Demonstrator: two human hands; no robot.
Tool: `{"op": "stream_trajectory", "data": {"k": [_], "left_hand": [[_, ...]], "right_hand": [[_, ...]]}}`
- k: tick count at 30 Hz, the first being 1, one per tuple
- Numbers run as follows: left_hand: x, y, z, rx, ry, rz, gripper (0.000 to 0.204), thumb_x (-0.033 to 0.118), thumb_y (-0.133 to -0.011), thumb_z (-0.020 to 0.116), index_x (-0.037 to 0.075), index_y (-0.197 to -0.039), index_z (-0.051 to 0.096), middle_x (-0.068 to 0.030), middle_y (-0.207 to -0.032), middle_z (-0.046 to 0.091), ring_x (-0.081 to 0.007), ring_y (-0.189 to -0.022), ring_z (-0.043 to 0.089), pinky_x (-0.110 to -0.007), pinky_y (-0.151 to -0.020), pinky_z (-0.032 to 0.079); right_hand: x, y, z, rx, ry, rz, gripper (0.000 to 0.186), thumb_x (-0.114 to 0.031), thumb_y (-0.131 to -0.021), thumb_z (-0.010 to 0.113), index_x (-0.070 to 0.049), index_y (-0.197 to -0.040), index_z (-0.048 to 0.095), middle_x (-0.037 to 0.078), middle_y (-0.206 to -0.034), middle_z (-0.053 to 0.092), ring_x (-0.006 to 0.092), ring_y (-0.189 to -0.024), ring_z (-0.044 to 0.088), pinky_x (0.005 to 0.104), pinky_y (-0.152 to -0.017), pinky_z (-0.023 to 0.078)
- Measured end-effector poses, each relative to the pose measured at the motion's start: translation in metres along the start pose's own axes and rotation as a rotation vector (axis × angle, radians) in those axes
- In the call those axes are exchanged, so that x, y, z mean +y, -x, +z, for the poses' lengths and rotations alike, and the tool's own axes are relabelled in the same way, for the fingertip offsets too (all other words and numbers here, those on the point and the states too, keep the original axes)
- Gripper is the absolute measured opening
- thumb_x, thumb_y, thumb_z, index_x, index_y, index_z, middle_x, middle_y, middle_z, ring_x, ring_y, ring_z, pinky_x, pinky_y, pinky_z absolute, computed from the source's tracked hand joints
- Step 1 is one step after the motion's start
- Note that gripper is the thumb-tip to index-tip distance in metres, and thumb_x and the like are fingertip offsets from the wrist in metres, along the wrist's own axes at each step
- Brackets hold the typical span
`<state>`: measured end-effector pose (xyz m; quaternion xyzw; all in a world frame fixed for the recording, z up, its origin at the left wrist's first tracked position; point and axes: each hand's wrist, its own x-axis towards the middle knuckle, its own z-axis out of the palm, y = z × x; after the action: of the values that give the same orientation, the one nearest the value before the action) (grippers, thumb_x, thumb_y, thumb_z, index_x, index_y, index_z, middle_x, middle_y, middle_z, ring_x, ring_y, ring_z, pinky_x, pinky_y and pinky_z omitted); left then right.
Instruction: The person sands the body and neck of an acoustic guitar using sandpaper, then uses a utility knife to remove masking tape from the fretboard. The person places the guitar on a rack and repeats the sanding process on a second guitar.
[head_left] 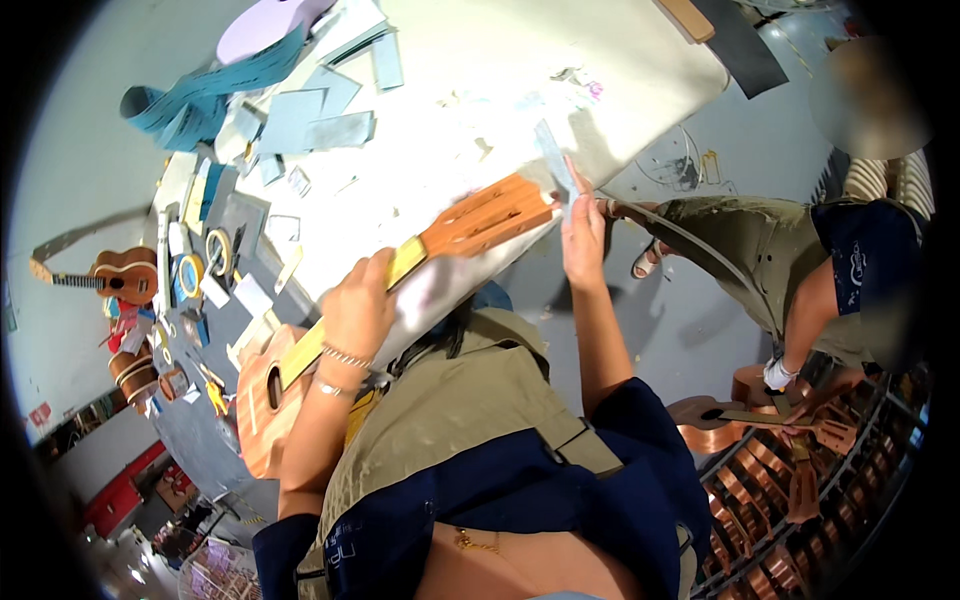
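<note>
My left hand [357,305] is wrapped around the neck of an unstrung, bare-wood ukulele [262,425]. Its body lies against my left forearm, partly hidden by it. The slotted reddish headstock [447,241] points up and right, over the front edge of the white table. Yellow tape covers part of the fingerboard. Just beyond the headstock's tip, my right hand [582,240] is raised and closed on a blue-grey strip of sandpaper [551,155], held upright between thumb and fingers. I cannot tell whether the strip touches the wood.
Blue-grey sandpaper sheets [293,118] and a curled teal abrasive belt [205,98] lie on the white table [640,70]. Tape rolls [190,275] and a finished ukulele [125,275] are at left. At right, a co-worker [790,260] handles a ukulele above a rack of instruments [790,500].
</note>
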<state>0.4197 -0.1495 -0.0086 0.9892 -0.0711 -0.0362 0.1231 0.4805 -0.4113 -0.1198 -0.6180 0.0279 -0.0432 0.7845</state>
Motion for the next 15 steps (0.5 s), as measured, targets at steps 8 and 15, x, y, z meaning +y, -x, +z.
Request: {"op": "stream_trajectory", "data": {"k": [8,15], "left_hand": [[-0.034,-0.027,-0.076,-0.319,0.357,-0.057,0.029,0.004,-0.073,0.063,0.005,-0.102,0.062,-0.0153,-0.078,0.062,-0.0283,-0.067,0.061,-0.031,-0.063,0.048],[-0.059,-0.03,-0.093,-0.272,0.422,0.038,0.011,0.001,-0.073,0.063,0.0,-0.082,0.057,-0.0122,-0.062,0.051,-0.0189,-0.052,0.043,-0.028,-0.053,0.042]], "right_hand": [[-0.057,-0.007,0.058,-0.081,0.185,-0.421,0.047,-0.034,-0.098,0.033,-0.003,-0.131,0.046,0.018,-0.133,0.043,0.0314,-0.122,0.042,0.0366,-0.099,0.037],[-0.088,0.017,0.1,-0.057,0.237,-0.551,0.051,-0.004,-0.08,0.057,-0.003,-0.13,0.048,0.017,-0.129,0.046,0.028,-0.1,0.049,0.033,-0.08,0.044]]}}
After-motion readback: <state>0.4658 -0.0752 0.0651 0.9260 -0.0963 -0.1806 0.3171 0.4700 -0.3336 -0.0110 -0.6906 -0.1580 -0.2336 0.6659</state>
